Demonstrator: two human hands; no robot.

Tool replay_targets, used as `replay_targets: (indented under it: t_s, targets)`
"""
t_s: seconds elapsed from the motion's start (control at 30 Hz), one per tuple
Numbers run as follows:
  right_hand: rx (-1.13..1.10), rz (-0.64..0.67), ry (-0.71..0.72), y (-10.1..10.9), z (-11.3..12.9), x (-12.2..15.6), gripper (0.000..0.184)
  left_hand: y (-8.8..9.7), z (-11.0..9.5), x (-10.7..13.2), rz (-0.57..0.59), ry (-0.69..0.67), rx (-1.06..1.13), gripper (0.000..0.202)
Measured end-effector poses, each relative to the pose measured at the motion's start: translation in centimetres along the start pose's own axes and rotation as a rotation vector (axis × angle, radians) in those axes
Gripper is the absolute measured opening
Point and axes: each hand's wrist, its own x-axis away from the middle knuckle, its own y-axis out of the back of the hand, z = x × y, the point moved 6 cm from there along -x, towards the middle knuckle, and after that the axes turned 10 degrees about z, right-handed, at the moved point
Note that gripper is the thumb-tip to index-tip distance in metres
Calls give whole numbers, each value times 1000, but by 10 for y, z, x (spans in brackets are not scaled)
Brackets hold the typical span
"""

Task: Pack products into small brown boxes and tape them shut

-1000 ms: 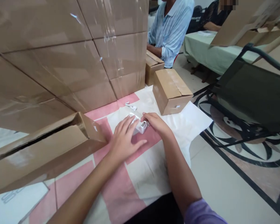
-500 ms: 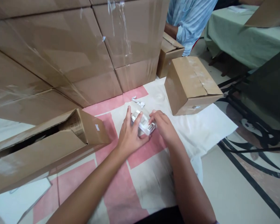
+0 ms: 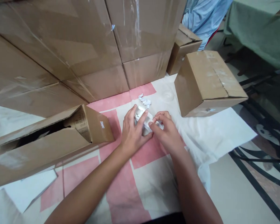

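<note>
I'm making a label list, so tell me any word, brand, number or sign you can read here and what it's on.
Nothing here is legible.
Open carton, inner flap printing: too blurred.
Open carton, end sticker: too small.
Taped carton, pale patch: too blurred.
Carton stack, blue-white patch: too small.
White object: no readable marking.

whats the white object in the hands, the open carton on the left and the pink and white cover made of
White object: probably smooth plastic, judging by its even white surface and firm edges; fingers partly hide it.
Open carton: brown cardboard, mostly matte, going by its color and stiff folded flaps.
Pink and white cover: likely matte cloth, from its soft creases.
</note>
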Motion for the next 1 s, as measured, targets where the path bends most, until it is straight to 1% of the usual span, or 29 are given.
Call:
replay_targets:
  t_s: [0.1, 0.2, 0.3, 0.4, 0.53, 0.6, 0.7, 0.8, 0.93, 1.0]
  targets:
    - [70, -19, 46, -1, 6, 3, 12, 0, 1, 1, -14, 26, -34, 83]
    - [152, -58, 98, -4, 10, 5, 11, 0, 2, 2, 26, 114, -76, 84]
    - [192, -57, 135, -8, 12, 6, 12, 0, 4, 3, 61, 180, -66, 86]
    - [215, -51, 170, -9, 15, 7, 16, 0, 5, 3, 51, 179, -44, 92]
    - [248, -84, 223, -4, 21, 10, 19, -1, 9, 5, 7, 172, -36, 95]
    - [258, -95, 190, -1, 18, 10, 19, -1, 10, 5, 15, 186, -30, 97]
    - [124, -71, 44, 2, 2, 8, 22, -1, 12, 5, 46, 235, -13, 104]
    - [0, -13, -114, 3, -16, 6, 23, 0, 14, 5, 73, 291, 5, 110]
    - [-132, 97, -211, -1, -24, 7, 26, 0, 16, 6, 98, 324, 12, 114]
    - [-198, 119, -260, -3, -26, 8, 23, 0, 17, 6, 101, 333, 13, 116]
